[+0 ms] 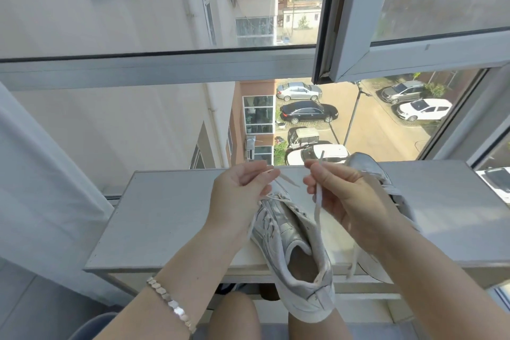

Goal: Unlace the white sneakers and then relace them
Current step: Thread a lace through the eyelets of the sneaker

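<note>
A white sneaker (296, 254) with silver side stripes lies with its heel on my knee and its toe on the white table (165, 210). My left hand (237, 196) pinches one white lace end (287, 179) above the shoe's toe. My right hand (339, 196) pinches the other lace end (318, 199), which sticks up past my fingers and hangs down to the eyelets. A second white sneaker (383, 176) lies behind my right hand and forearm, mostly hidden.
The table stands against a large window; an open sash (414, 44) juts inward at upper right. A white curtain (41, 188) hangs on the left. My knees sit under the table's front edge. A bracelet is on my left wrist.
</note>
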Action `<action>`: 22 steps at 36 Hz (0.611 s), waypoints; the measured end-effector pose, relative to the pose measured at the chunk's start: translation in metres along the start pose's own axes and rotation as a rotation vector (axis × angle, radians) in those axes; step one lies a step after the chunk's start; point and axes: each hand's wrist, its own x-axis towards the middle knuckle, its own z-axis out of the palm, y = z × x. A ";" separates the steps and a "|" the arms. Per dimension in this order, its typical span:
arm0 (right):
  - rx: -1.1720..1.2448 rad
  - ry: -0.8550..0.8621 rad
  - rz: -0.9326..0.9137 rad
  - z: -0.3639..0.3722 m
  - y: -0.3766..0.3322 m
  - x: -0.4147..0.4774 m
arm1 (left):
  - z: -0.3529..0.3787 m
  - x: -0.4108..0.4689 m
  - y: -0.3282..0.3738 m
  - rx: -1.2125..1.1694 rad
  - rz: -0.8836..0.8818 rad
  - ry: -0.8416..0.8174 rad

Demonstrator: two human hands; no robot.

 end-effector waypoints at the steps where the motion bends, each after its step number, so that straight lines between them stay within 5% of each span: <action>1: 0.035 -0.013 0.066 0.000 0.002 -0.002 | 0.000 -0.001 0.000 -0.085 -0.049 0.007; 5: 0.168 -0.005 0.240 0.004 0.015 -0.007 | 0.002 -0.007 -0.002 -0.297 -0.087 -0.074; 12: 0.457 0.079 0.277 0.010 0.017 0.002 | -0.002 -0.016 -0.010 -0.047 0.087 -0.181; 22: -0.040 0.009 -0.043 0.007 0.015 -0.007 | -0.009 -0.014 -0.014 0.236 0.078 -0.179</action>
